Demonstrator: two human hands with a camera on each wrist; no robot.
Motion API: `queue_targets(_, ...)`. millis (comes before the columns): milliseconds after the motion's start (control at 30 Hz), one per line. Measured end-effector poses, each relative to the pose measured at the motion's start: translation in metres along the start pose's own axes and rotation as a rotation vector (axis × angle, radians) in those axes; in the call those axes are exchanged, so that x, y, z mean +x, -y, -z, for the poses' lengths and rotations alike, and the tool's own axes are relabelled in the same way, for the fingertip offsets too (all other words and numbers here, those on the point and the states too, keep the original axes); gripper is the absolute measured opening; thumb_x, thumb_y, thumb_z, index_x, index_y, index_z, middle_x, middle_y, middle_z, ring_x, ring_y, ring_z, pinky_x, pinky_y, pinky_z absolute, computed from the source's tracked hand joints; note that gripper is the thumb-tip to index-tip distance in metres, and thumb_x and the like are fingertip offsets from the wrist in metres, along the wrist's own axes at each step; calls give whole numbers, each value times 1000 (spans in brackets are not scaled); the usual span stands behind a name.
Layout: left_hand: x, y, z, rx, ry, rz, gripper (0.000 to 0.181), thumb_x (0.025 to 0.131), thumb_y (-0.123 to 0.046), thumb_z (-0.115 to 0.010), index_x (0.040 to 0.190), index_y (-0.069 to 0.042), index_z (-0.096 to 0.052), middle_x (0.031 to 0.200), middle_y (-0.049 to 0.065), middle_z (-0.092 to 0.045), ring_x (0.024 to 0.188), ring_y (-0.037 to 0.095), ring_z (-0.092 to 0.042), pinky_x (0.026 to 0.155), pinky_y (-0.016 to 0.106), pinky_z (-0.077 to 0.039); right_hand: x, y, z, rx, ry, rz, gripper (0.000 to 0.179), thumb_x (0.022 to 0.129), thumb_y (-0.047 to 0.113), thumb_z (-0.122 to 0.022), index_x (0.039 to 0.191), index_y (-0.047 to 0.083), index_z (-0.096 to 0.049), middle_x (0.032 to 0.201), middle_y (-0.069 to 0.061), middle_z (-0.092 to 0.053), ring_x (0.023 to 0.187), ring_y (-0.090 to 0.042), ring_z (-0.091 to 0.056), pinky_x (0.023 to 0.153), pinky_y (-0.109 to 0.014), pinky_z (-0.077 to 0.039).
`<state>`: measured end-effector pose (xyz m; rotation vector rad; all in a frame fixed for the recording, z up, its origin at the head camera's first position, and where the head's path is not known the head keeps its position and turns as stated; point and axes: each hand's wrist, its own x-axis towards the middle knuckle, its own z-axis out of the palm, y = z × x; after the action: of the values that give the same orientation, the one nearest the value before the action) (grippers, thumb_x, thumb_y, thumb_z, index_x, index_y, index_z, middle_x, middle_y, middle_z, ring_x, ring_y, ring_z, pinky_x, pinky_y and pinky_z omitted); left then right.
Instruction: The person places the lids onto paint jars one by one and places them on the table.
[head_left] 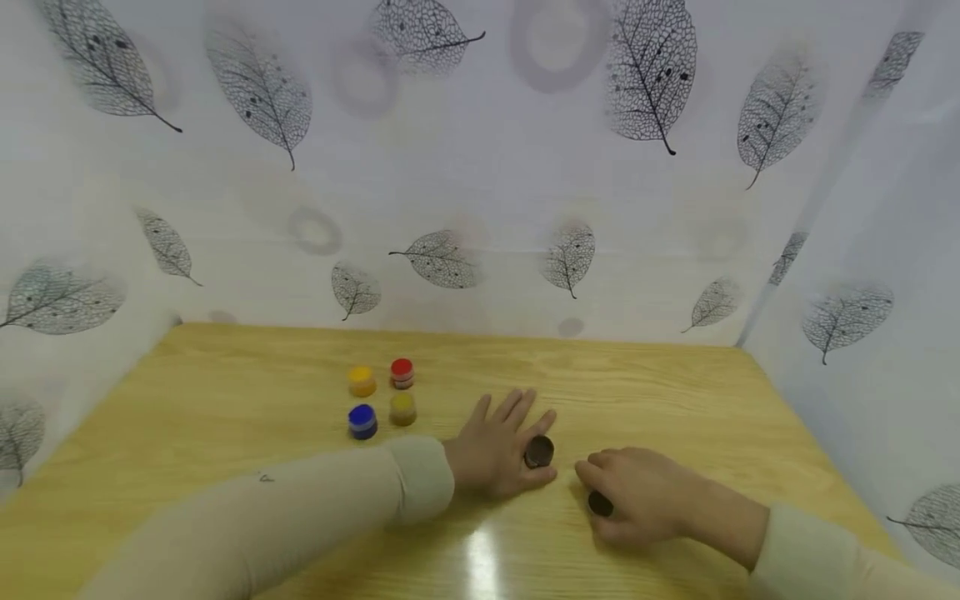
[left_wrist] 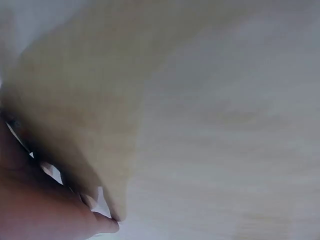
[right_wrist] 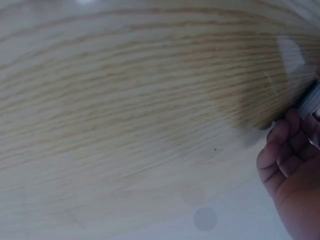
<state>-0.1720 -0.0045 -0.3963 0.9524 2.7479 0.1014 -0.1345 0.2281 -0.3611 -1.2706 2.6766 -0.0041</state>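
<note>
In the head view my left hand (head_left: 495,454) lies low over the table with its fingers spread and straight. A small round pot with a dark brown top (head_left: 538,452) sits between its thumb and forefinger. To the right, my right hand (head_left: 645,496) has its fingers curled and holds another small dark-topped pot (head_left: 601,503) between thumb and fingers. The right wrist view shows part of that pot (right_wrist: 311,101) at the edge, by the curled fingers. Only a blurred part of the left hand (left_wrist: 45,210) appears in the left wrist view; its pot cannot be made out there.
Left of my left hand several small pots stand grouped: orange (head_left: 362,381), red (head_left: 402,373), blue (head_left: 363,421) and dull yellow (head_left: 403,409). The wooden table (head_left: 652,383) meets a leaf-printed white curtain (head_left: 495,167) at the back and sides.
</note>
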Motion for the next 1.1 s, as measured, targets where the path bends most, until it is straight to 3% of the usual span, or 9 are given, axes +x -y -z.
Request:
queue_targets(267, -63, 5, -9, 39, 35, -119, 84, 95, -77, -23, 162, -31, -5, 170, 5, 0, 156, 25, -6, 123, 58, -14, 5, 0, -2, 26, -26, 2, 27, 82, 36, -70, 94, 17, -54, 75, 15, -44, 61, 1, -38, 54, -19, -38)
queue_targets(400, -93, 8, -7, 69, 17, -209, 83, 95, -76, -21, 162, -28, -8, 170, 5, -4, 156, 26, -10, 121, 60, -20, 7, 1, -3, -26, -92, 56, 29, 80, 36, -71, 92, 18, -53, 76, 15, -42, 65, 0, -36, 56, -18, -37)
queue_targets(500, -107, 10, -7, 89, -14, -254, 83, 97, -75, -20, 162, -25, -10, 169, 7, -6, 155, 26, -13, 120, 59, -23, 12, 2, -2, -80, -152, 105, 31, 77, 36, -73, 90, 19, -50, 76, 16, -39, 66, -1, -35, 58, -18, -36)
queue_targets(700, -112, 13, -11, 79, -31, -274, 85, 96, -76, -19, 162, -24, -10, 170, 7, -4, 156, 26, -11, 120, 59, -22, 21, 5, 4, -133, -187, 137, 33, 74, 35, -74, 92, 19, -51, 77, 16, -37, 68, -1, -34, 60, -18, -36)
queue_targets(867, -111, 16, -16, 58, -48, -298, 87, 95, -77, -19, 162, -23, -7, 170, 6, -3, 156, 25, -10, 120, 58, -23, 22, 8, 9, -144, -190, 162, 33, 76, 33, -73, 102, 18, -60, 81, 15, -44, 71, 0, -37, 62, -18, -41)
queue_targets(1100, -109, 21, -19, 40, -85, -335, 87, 96, -76, -19, 162, -21, -6, 170, 2, -5, 156, 23, -9, 121, 57, -21, 28, 16, 10, -189, -330, 263, 22, 81, 26, -73, 102, 21, -70, 77, 14, -48, 68, 2, -36, 60, -15, -40)
